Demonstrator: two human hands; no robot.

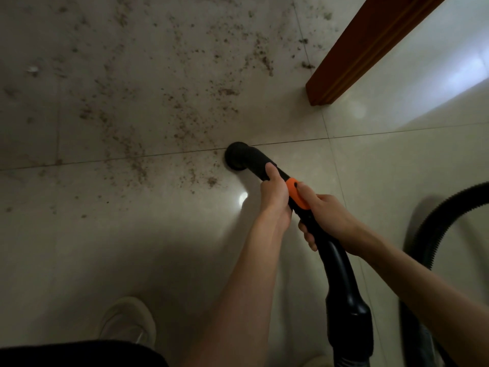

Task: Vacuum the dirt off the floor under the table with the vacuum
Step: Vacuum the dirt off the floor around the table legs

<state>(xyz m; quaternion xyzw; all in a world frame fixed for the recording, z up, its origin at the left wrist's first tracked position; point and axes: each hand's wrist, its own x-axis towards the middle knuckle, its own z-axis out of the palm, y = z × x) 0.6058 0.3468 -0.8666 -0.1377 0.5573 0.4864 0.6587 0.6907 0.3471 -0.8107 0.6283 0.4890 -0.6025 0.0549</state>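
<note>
Both forearms reach down to the vacuum wand (312, 221), whose round nozzle (237, 156) sits at the near edge of the dirt (164, 107).

Left hand (275, 193) wraps the black tube just ahead of the orange collar (297, 193); right hand (328, 218) grips just behind it, fingers (308, 234) curled round the wand (both holds look closed and firm). Brown crumbs spread thickly over the pale floor tiles (370, 168) beyond and left of the nozzle, up to the wooden table leg (352, 56), so most of the job seems undone. Corrugated hose (436, 221) loops at right; a pale shoe (127, 321) stands at lower left. Risks: a fast sweep could scatter crumbs instead of lifting them, and the hose might snag on the leg during reaches underneath.
</note>
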